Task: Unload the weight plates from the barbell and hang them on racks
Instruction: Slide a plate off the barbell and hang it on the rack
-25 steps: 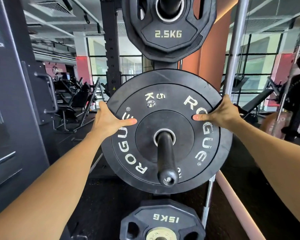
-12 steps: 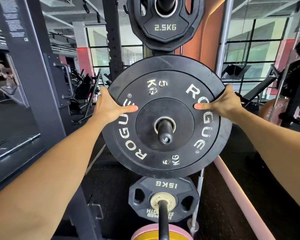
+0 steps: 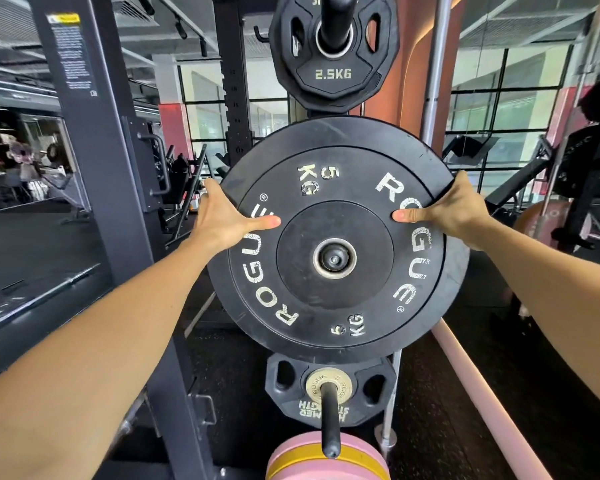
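On the rack's middle peg (image 3: pixel 334 259), the 5 kg plate (image 3: pixel 336 237) now sits farther on than before, left hand (image 3: pixel 222 220) and right hand (image 3: pixel 454 209) each grasping its rim.

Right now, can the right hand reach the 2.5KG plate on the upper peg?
Probably yes. The right hand grips the edge of the 5 KG plate; the 2.5KG plate hangs directly above with nothing between, but the hand must release first.
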